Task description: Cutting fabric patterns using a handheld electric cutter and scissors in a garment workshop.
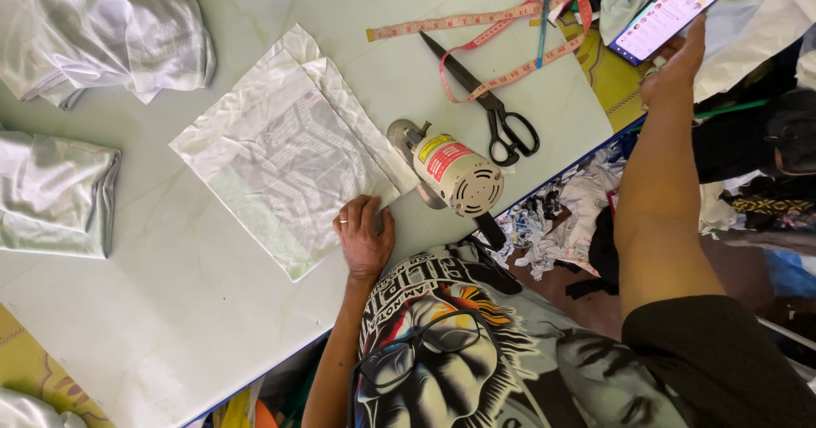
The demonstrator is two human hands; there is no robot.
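Left hand [365,239] lies flat, fingers together, palm pressing the 5 o'clock edge of a white fabric stack [285,160]; it grips nothing. Right hand [673,64], arm stretched to 1 o'clock, holds a lit phone [670,11] up w/ fingers wrapped behind it.

The stack sits mid-table, tilted like a diamond, w/ a faint grey pattern showing through. Just beside it at 3 o'clock stands a round-bodied electric cutter [455,175], touching the stack's edge. Black scissors [484,101] lie past that, w/ a pink tape measure [501,28] looped across them.

Table [170,309] is pale green, smooth, blue-edged. Folded white cloth piles [102,33] sit at 10 and 9 o'clock. Off the table's 3 o'clock side, scraps [561,215] litter the floor.
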